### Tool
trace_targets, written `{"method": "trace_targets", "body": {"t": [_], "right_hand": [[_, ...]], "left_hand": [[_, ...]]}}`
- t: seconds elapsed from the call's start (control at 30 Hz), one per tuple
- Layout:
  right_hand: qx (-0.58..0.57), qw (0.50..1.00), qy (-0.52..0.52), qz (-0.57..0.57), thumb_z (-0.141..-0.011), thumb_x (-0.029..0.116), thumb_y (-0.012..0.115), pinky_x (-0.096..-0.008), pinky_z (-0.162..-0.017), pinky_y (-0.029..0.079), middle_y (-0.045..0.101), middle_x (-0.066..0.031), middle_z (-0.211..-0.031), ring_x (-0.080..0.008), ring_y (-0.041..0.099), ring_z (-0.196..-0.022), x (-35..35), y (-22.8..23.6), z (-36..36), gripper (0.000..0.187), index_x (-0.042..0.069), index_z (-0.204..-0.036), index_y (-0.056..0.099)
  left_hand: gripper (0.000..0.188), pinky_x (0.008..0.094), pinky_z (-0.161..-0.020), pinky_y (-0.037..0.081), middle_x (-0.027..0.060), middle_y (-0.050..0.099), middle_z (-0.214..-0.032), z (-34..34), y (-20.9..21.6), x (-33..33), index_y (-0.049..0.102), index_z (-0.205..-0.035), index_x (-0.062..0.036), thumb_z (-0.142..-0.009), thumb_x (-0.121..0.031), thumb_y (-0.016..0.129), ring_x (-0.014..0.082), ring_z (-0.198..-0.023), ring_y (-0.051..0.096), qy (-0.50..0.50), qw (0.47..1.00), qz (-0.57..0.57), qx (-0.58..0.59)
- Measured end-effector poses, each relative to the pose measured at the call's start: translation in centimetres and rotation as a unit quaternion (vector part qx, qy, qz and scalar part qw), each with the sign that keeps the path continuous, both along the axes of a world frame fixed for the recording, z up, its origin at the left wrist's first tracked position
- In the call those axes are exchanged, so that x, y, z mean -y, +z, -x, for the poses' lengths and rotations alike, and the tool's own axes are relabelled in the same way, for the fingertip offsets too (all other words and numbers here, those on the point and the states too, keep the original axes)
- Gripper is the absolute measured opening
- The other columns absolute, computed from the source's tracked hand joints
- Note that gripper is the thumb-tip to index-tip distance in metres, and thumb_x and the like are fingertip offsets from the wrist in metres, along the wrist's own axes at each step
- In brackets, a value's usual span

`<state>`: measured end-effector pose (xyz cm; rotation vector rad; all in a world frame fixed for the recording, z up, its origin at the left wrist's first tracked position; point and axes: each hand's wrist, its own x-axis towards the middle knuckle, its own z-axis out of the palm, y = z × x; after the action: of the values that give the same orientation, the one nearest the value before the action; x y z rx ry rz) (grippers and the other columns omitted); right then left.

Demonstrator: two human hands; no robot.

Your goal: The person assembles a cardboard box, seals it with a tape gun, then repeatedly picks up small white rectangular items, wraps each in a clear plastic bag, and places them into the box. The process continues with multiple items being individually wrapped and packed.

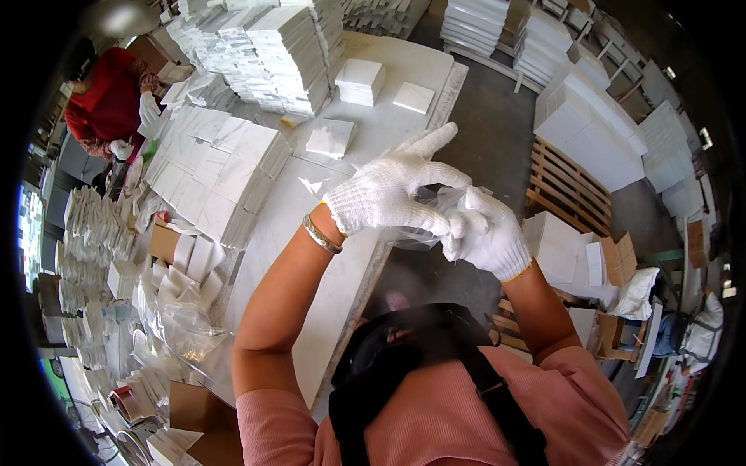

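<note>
Both hands wear white knitted gloves and meet above the table's right edge. My left hand (388,190) has one finger stretched up and away, while its other fingers close on crumpled clear plastic film (412,238). From the right, my right hand (489,237) grips the same film with curled fingers. Whether the film is a bag or a loose sheet I cannot tell. Just beyond my left hand lies a white marble-look tile (330,138) on the stone-topped table (276,268). A short tile stack (360,81) and a single flat tile (413,97) sit farther back.
Tall tile stacks (287,58) and a wide tile block (214,167) occupy the table's left. Clear plastic bags (186,318) and an open carton (203,412) lie nearer. Rightward are a wooden pallet (569,186) and white boxes (587,128). A gloved co-worker in red (109,97) is at far left.
</note>
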<state>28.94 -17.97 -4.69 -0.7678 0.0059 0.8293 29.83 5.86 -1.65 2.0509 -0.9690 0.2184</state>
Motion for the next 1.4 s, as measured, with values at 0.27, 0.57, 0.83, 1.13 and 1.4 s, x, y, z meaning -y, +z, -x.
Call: {"method": "trace_targets", "body": {"t": [0.27,0.57,0.83,1.13,1.4], "right_hand": [[0.012,0.996,0.044,-0.080,-0.110,0.046,0.040,-0.0410,-0.061,0.053,0.068,-0.0138,-0.082,-0.0336,0.066,-0.070,4.3,-2.1,-0.9,0.053,0.009,-0.077,0.060],[0.477,0.752,-0.204,0.406,-0.084,0.039,0.080,-0.0409,-0.116,0.038,0.045,-0.0147,-0.157,-0.0285,0.043,-0.145,9.8,4.9,-1.1,0.080,0.006,-0.150,0.049],[0.672,0.503,-0.140,0.526,-0.062,0.037,0.097,-0.0488,-0.117,0.039,0.040,-0.0186,-0.159,-0.0400,0.042,-0.145,4.4,5.7,0.3,0.109,0.011,-0.154,0.043],[0.569,0.672,-0.192,0.434,-0.095,0.008,0.070,-0.0294,-0.082,0.051,0.069,-0.0093,-0.097,-0.0162,0.064,-0.089,3.7,4.7,-1.4,0.009,0.000,-0.099,0.069],[0.722,0.445,-0.235,0.475,-0.085,0.018,0.075,-0.0349,-0.073,0.052,0.071,-0.0122,-0.083,-0.0251,0.067,-0.076,9.8,13.0,-1.2,0.020,-0.002,-0.087,0.073]], "left_hand": [[0.022,0.0355,-0.097,0.049,0.0200,0.060,-0.144,-0.8,-1.7,2.6,0.074,-0.097,-0.0026,-0.095,-0.024,0.076,0.0191,-0.127,0.058,-0.021,0.930,0.196,-0.310],[0.031,0.0247,-0.073,0.049,0.0043,0.073,-0.105,-1.3,-2.2,3.4,0.074,-0.088,0.0009,-0.100,-0.027,0.070,0.0057,-0.082,0.058,0.038,0.907,0.252,-0.335],[0.032,0.0297,-0.080,0.052,0.0154,0.070,-0.124,-1.9,-1.7,5.3,0.074,-0.091,0.0043,-0.099,-0.027,0.071,0.0111,-0.091,0.061,-0.003,0.920,0.239,-0.311],[0.023,0.0290,-0.079,0.054,0.0084,0.073,-0.112,-1.0,-1.3,5.5,0.071,-0.096,-0.0005,-0.095,-0.023,0.075,0.0120,-0.088,0.065,-0.007,0.916,0.217,-0.337],[0.021,0.0354,-0.079,0.056,0.0064,0.072,-0.091,-4.6,-1.8,7.1,0.069,-0.095,-0.0088,-0.085,-0.023,0.082,0.0232,-0.086,0.071,-0.025,0.996,0.011,-0.091]]}}
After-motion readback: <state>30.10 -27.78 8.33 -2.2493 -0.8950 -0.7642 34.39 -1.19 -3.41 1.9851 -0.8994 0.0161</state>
